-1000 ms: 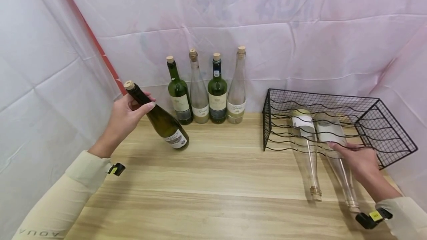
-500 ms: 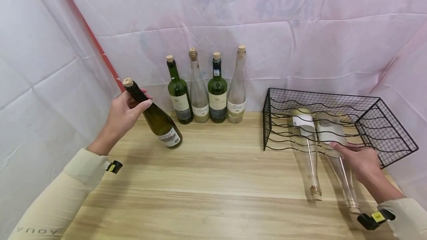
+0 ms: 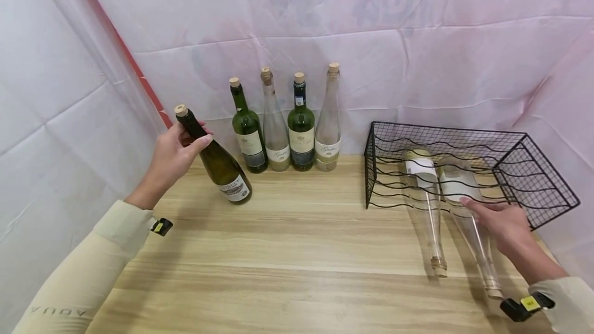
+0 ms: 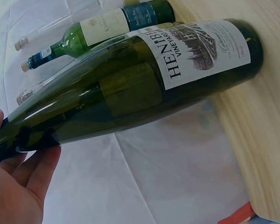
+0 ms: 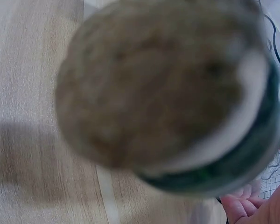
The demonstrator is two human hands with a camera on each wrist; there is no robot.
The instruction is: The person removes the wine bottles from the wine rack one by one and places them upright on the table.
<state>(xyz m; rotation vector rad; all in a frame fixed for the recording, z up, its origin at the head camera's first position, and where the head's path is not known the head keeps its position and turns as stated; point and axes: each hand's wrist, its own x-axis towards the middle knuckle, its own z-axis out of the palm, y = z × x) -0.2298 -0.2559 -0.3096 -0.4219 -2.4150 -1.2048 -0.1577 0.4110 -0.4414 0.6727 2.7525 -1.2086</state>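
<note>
My left hand holds a dark green wine bottle by its neck, thumb across the front. This corked bottle leans, its neck toward the left and its white-labelled base toward the right. In the left wrist view, the bottle's base is close to the wooden tabletop; contact is unclear. My right hand grips a clear wine bottle lying in the black wire rack, its corked neck toward me. A blurred cork fills most of the right wrist view, hiding much of that grip.
Another clear bottle lies in the rack, left of the gripped one. Several corked bottles stand in a row along the back, including a green bottle and a clear bottle. White sheeting hangs behind the wooden table.
The dark green bottle has shifted slightly left with my left hand and stands a little more upright. My right hand has stayed nearly still at the rack.
</note>
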